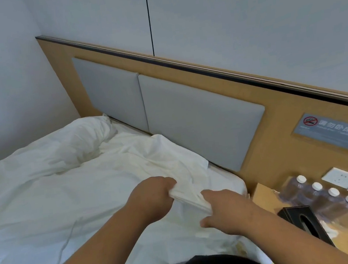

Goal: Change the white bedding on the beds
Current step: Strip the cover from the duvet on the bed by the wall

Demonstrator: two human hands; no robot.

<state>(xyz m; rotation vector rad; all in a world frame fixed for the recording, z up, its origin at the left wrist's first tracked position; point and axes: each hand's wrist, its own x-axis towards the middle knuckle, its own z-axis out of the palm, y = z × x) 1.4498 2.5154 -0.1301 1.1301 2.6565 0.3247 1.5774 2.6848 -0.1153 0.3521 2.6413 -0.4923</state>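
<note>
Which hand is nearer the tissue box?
Right. The right hand grips the bunched white sheet just left of the tissue box; the left hand grips it farther left.

A hotel room: padded headboard [199,116] beyond the fingers, no-smoking sign [337,129] and bottled water [326,199] to their right.

Bed [228,182]: mattress edge shows bare just beyond the fingers [208,195], by the headboard. White bedding [46,200] lies crumpled over it, bunched into a ridge between both hands' fingers. Bedside table [264,193], right of the fingers: four capped water bottles [328,199] in a row, black tissue box [304,221] nearer.
</note>
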